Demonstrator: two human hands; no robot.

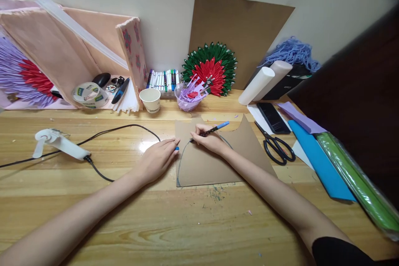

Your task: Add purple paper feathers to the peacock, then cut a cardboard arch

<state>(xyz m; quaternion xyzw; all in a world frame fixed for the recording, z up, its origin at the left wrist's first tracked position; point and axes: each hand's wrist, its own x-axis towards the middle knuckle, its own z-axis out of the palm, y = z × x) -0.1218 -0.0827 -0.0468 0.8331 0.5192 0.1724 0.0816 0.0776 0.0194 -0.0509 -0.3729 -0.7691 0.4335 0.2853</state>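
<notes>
Cardboard (205,166) lies flat on the wooden table (174,224), and everything here is placed as on a clock face centred on it, with twelve towards the wall. A blue curved line (183,156) climbs from its seven o'clock corner to about ten, and another stretch of line shows past the wrist, near one.

The right hand (207,137) grasps a blue-ended pen (215,129), its tip down at the curve near ten o'clock. The left hand (158,160) rests palm down on the table at nine, fingertips by the cardboard's edge; a small blue cap (177,148) peeks out there, but I cannot tell whether the fingers grip it.

Farther out at nine, a small white fan (64,145) lies with its black cable. At ten stand a paper cup (150,102) and, beyond it, a roll of clear tape (90,94) in a pink box (99,33). A row of markers (163,80) and a bowl (188,102) of purple scraps sit at eleven. Straight up at twelve, a red and green flower (215,64) leans before a big brown board (240,25). White rolls (257,85) stand at one, a black phone (273,118) lies at two, and black scissors (277,145) at three.
</notes>
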